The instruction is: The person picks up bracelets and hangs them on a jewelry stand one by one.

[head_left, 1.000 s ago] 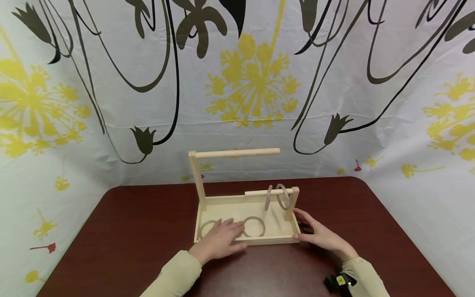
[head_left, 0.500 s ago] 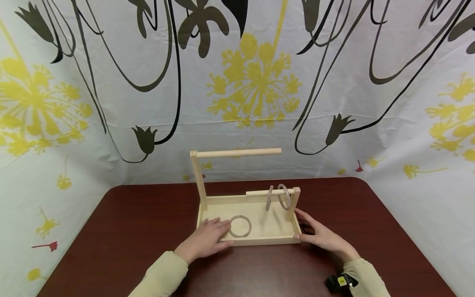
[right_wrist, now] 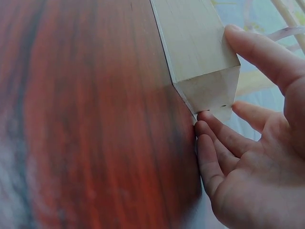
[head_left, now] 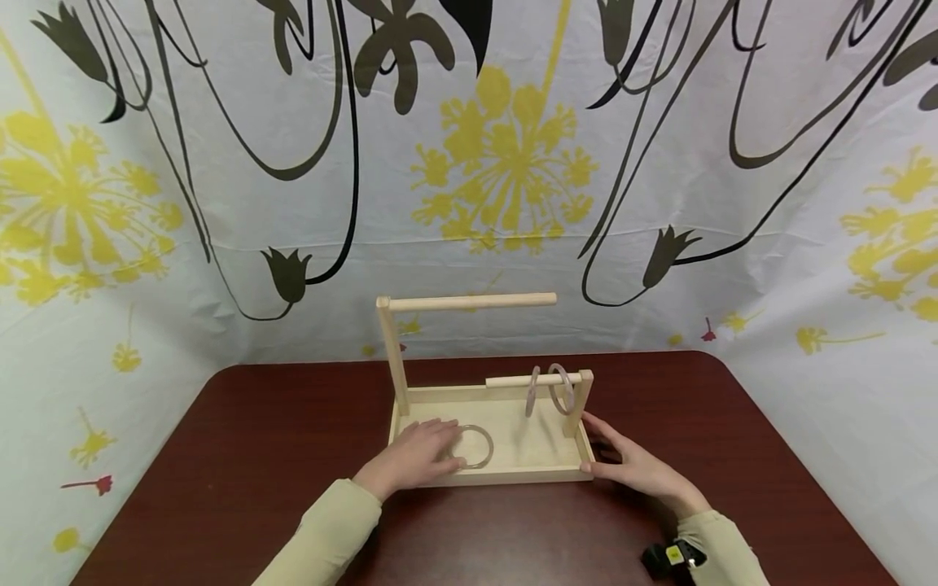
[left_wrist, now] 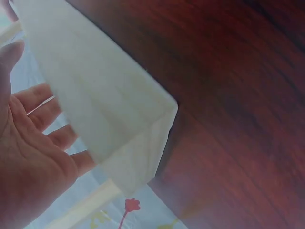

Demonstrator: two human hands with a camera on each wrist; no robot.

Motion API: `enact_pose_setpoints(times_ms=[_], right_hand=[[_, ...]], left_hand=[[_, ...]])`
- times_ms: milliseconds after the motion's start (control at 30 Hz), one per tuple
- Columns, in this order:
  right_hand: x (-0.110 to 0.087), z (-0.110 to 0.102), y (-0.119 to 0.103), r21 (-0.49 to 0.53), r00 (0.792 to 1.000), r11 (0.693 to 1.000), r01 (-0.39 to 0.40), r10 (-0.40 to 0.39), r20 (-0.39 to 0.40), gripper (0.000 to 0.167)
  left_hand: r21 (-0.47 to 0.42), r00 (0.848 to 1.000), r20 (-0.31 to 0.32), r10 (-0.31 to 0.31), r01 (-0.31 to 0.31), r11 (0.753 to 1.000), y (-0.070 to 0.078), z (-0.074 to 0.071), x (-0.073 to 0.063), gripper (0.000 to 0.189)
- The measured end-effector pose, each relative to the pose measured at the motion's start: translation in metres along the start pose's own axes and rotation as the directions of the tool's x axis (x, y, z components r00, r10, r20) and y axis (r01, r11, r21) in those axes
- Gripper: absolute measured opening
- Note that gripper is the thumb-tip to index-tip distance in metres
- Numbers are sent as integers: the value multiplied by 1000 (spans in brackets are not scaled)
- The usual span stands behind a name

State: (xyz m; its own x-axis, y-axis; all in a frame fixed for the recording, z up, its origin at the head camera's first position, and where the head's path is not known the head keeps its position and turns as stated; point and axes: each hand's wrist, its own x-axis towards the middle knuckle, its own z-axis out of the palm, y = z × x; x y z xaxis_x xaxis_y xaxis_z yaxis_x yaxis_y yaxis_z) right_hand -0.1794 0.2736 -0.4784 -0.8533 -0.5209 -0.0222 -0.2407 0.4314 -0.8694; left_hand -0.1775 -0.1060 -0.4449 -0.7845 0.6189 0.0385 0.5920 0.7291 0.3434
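A light wooden tray (head_left: pixel 515 478) with a peg on a post at each end stands before me. My left hand (head_left: pixel 413 457) reaches over its front wall at the left, palm down, fingers stretched toward the floor. Those fingertips overlap a greyish ring (head_left: pixel 492 446) lying in the tray. In the left wrist view, the fingers (left_wrist: pixel 44 113) extend behind the front wall, with the thumb apart above. My right hand (head_left: pixel 636 468) holds the tray's front right corner; its thumb (right_wrist: pixel 257 52) is on the front wall's top edge, its fingertips against the end wall.
Two rings, one thin-looking (head_left: pixel 532 395) and one rounder (head_left: pixel 571 394), hang on the short low peg (head_left: pixel 507 382) at right. A longer peg (head_left: pixel 472 302) tops the tall left post (head_left: pixel 392 354). A patterned cloth (head_left: pixel 469 203) hangs behind the dark red table (head_left: pixel 278 456).
My left hand slid left in the tray, then came slightly back right. The visible ring shifted left; another ring at the far left is now hidden. My right hand kept its hold.
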Motion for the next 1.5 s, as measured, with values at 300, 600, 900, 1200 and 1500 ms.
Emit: enact_pose_setpoints(times_ms=[300,600,900,1200,1500], right_hand=[[-1,0,0,3,1000,1000,1,-1,9,80],[-2,-2,0,7,1000,1000,11,-11,24,80],[-2,-1,0,1,999,1000,29,-29,22,79],[-1,-1,1,9,1000,1000,23,-23,11,79],[0,-1,2,14,1000,1000,21,-21,9,79]], left_hand=[[-16,998,43,-36,37,999,-3,6,7,54],[-25,993,84,-80,82,996,-2,5,11,57],[-12,990,77,-114,115,993,-9,5,15,60],[-43,999,41,-33,35,998,-6,11,21,63],[4,999,14,-52,52,999,0,15,26,62]])
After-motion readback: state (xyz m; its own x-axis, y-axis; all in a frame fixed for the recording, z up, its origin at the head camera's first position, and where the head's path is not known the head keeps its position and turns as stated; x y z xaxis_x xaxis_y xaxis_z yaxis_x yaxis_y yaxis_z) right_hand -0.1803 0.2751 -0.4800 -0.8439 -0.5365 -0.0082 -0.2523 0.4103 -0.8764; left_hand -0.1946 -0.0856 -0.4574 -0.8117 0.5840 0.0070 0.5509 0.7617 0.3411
